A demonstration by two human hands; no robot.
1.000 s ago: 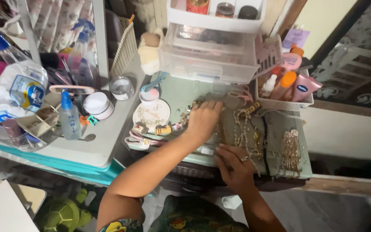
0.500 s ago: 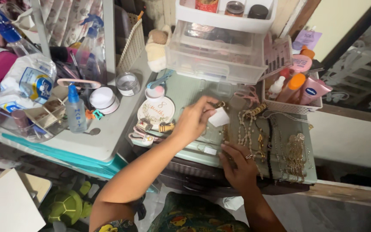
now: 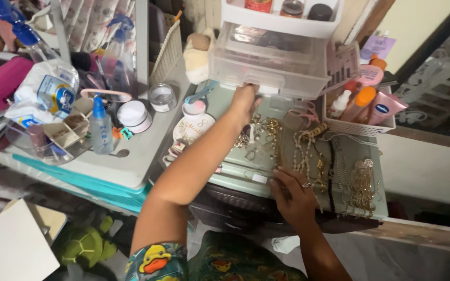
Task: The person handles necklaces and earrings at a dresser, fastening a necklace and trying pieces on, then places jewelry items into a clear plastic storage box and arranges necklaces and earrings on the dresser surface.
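My left hand [image 3: 246,100] reaches far forward to the clear plastic drawer unit [image 3: 269,57]. Its fingers curl on the front lip of the lowest drawer [image 3: 287,83]. A small white thing it held a moment ago is hidden now. My right hand [image 3: 294,195], with a ring on one finger, rests fingers-down on the near edge of the pale green top [image 3: 233,171]. Right in front of it lie several gold and bead chains [image 3: 308,156]. More gold necklaces [image 3: 363,184] are laid out to the right.
A white basket [image 3: 363,125] of tubes and bottles stands right of the drawers. To the left are a round patterned dish [image 3: 191,129], two small jars [image 3: 134,115], a blue-capped spray bottle [image 3: 100,127] and a clear organiser [image 3: 53,140]. A green turtle toy [image 3: 82,244] lies below.
My left hand has lifted off the jewellery, picked up a small white thing, and stretched forward to the lowest drawer. My right hand has stayed at the near edge.
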